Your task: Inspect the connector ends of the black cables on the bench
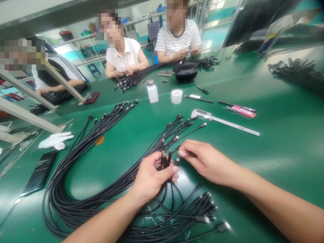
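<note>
Okay, left grip (153, 173) clamped on slim black cable plugs (164, 161), partly hidden; right grip (206, 160) curled, I can't tell whether closed.

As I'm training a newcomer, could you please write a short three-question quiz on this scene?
1. Which hand holds the upright cluster of black cable connectors?
2. True or false: in the picture, the white plastic bottle with a grey lid stands left of the round white roll.
3. Fill in: the long silver caliper lies on a ____ table.

Key: 1. The left hand; 2. True; 3. green.
</note>
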`<state>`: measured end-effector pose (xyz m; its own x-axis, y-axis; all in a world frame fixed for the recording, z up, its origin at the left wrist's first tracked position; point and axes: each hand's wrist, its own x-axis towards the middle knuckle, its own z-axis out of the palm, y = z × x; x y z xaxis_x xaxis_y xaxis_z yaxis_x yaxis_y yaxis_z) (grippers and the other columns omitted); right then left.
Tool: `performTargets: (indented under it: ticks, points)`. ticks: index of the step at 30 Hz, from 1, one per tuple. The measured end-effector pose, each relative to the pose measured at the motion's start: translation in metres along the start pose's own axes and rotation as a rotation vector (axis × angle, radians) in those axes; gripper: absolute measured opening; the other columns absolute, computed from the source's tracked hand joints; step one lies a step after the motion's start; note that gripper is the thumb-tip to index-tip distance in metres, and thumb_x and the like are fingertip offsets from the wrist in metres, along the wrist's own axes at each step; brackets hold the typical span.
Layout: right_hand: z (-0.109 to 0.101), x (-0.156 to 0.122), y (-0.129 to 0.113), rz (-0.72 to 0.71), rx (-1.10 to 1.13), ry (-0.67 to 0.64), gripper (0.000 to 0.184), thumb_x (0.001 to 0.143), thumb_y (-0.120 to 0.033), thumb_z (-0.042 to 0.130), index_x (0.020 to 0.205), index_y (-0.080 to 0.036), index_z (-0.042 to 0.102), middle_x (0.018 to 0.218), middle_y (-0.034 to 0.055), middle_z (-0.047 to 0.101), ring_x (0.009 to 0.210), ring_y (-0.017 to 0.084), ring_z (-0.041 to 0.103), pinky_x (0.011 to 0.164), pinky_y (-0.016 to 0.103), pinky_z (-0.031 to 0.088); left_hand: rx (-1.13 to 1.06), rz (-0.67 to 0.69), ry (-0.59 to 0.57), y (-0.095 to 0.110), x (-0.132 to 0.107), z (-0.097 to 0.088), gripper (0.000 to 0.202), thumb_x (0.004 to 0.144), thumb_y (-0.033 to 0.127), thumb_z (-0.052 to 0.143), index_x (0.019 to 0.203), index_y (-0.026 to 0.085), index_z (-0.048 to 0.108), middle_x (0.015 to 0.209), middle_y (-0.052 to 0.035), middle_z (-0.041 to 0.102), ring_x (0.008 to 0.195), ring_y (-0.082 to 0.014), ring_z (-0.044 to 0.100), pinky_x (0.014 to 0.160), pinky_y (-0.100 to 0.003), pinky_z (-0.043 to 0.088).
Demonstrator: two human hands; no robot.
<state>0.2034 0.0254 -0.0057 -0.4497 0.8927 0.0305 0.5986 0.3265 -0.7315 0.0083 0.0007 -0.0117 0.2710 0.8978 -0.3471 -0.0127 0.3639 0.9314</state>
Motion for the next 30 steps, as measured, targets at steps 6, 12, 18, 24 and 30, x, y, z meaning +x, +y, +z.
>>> performTargets:
  ticks: [6, 12, 18, 24, 30]
  points:
    - [0.000, 0.000, -0.003, -0.041, 0.078, 0.061, 0.026, 0.095, -0.034, 0.049, 0.078, -0.016, 0.059, 0.077, 0.0008, 0.059, 0.071, 0.009, 0.051, 0.067, 0.021, 0.038, -0.044, 0.008, -0.012, 0.000, 0.001, 0.000, 0.031, 0.067, 0.025, 0.081, 0.080, 0.012, 0.055, 0.068, 0.0008, 0.063, 0.058, -0.0118, 0.066, 0.059, -0.023, 0.056]
    - [-0.003, -0.001, -0.006, -0.003, 0.124, -0.028, 0.036, 0.094, -0.036, 0.050, 0.066, -0.014, 0.057, 0.066, -0.0008, 0.053, 0.063, 0.008, 0.047, 0.063, 0.021, 0.037, -0.155, -0.088, -0.062, 0.000, 0.003, -0.002, 0.033, 0.071, 0.029, 0.078, 0.088, 0.010, 0.057, 0.071, -0.0050, 0.068, 0.062, -0.0115, 0.067, 0.066, -0.024, 0.057]
    - [0.001, 0.001, -0.004, 0.111, 0.287, -0.003, 0.023, 0.082, -0.040, 0.066, 0.086, -0.017, 0.067, 0.077, -0.0006, 0.060, 0.067, 0.008, 0.049, 0.062, 0.019, 0.040, -0.152, -0.122, -0.055, 0.001, 0.003, -0.002, 0.035, 0.073, 0.032, 0.077, 0.091, 0.009, 0.059, 0.075, -0.0071, 0.070, 0.064, -0.0116, 0.067, 0.067, -0.024, 0.056]
    - [0.006, -0.002, -0.014, 0.115, 0.335, -0.006, 0.022, 0.079, -0.038, 0.070, 0.084, -0.017, 0.070, 0.077, -0.0002, 0.061, 0.066, 0.008, 0.049, 0.061, 0.019, 0.040, 0.035, -0.031, -0.035, 0.005, -0.002, 0.005, 0.034, 0.070, 0.035, 0.079, 0.084, 0.011, 0.059, 0.066, -0.0028, 0.068, 0.059, -0.0109, 0.064, 0.063, -0.023, 0.054]
    - [0.004, -0.002, -0.015, 0.108, 0.344, -0.067, 0.017, 0.085, -0.033, 0.062, 0.088, -0.019, 0.071, 0.079, -0.0003, 0.062, 0.066, 0.008, 0.047, 0.061, 0.019, 0.038, 0.001, -0.047, -0.069, 0.005, -0.003, 0.001, 0.031, 0.068, 0.031, 0.079, 0.084, 0.011, 0.062, 0.069, -0.0020, 0.066, 0.061, -0.0116, 0.064, 0.065, -0.025, 0.055]
